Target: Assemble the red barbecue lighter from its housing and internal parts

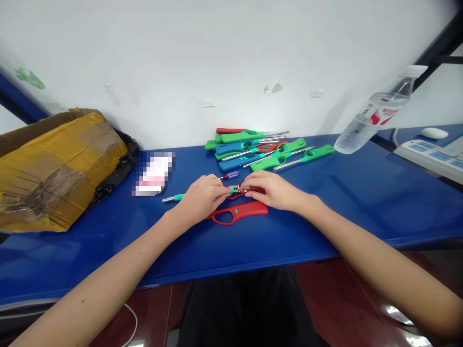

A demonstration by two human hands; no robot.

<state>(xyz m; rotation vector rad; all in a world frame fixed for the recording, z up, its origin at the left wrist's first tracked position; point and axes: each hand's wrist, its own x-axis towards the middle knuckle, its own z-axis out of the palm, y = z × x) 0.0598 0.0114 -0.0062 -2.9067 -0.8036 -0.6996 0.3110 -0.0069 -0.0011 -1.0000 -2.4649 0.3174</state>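
A blue table [361,202] runs along a white wall [217,58] marked with bits of old tape; the floor below is reddish brown. At the left sits a cardboard box [54,164] bound in yellow tape, with a blurred pink-and-white packet [154,173] just beside it. A pile [267,149] of green, blue and red stick lighters lies against the wall behind the hands, a small screwdriver [230,175] in front of it. At the right a clear bottle [376,113] leans, near a power strip [430,156] and a mouse [434,132].

Mid-table, the left hand [200,197] and right hand [273,190] both pinch a lighter [238,191], fingers curled close on it. It is red and lies open, small metal parts showing; its tube [172,197] juts out leftward past the left hand. A red shell [238,212] lies flat just in front, touching the left hand.
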